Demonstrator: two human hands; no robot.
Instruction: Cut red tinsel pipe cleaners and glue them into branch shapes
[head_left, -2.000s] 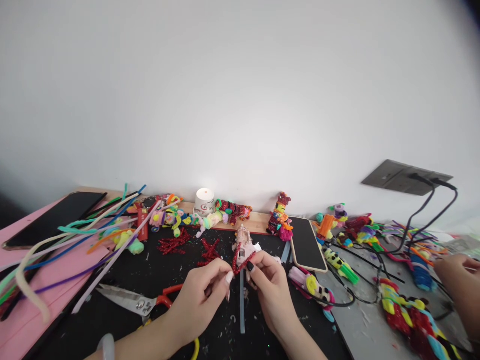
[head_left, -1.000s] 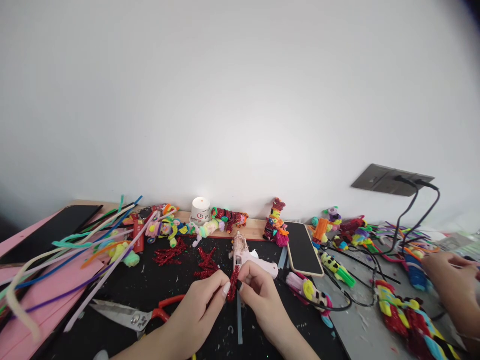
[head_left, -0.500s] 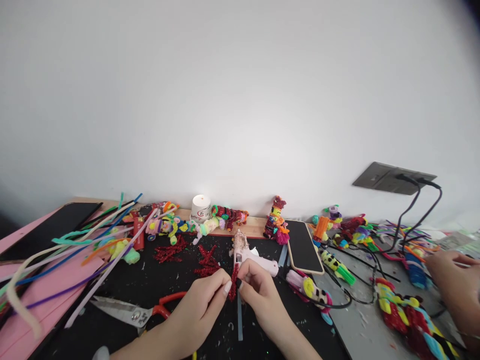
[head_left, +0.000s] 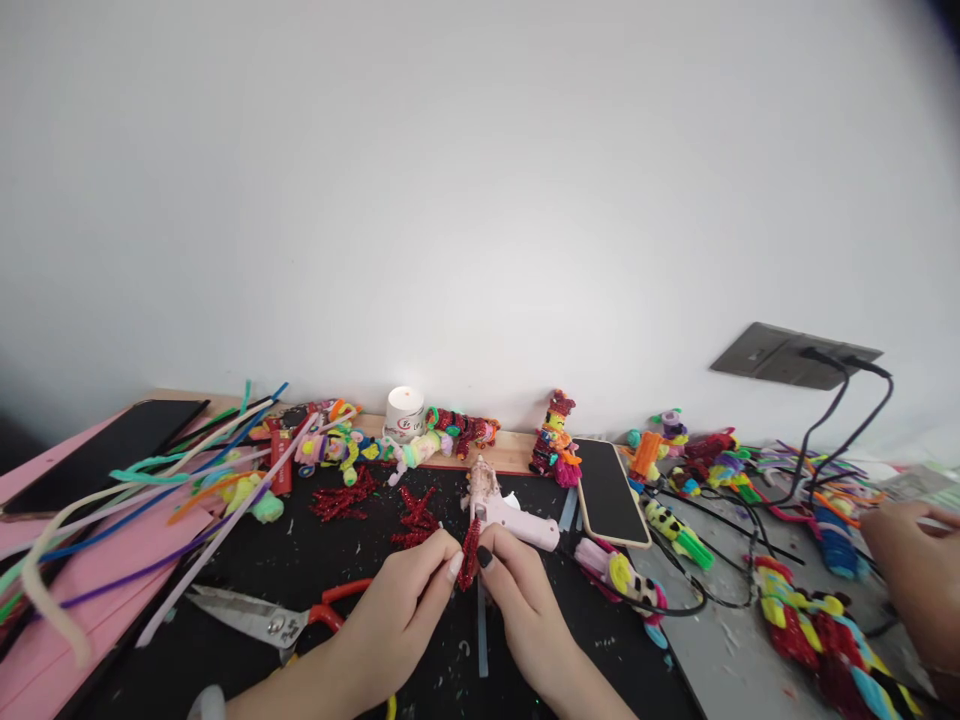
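Between my two hands is a short piece of red glittery pipe cleaner, standing roughly upright. My left hand pinches it from the left with thumb and forefinger. From the other side, my right hand closes thumb and forefinger on it. Just beyond my fingers lies a pale pink glue gun, its nozzle end crusted. A clear glue stick lies below it on the black mat. More red glittery pipe cleaner pieces rest to the left, near orange-handled scissors.
Long coloured pipe cleaners spread over pink sheets at left. A paper cup and a finished pipe-cleaner figure stand by the wall. A phone, several figures and black cables lie rightward. Another person's hand is at far right.
My right hand's fingers have shifted slightly on the red pipe cleaner, the thumb now higher. My left hand stays nearly in place. The view has moved a little.
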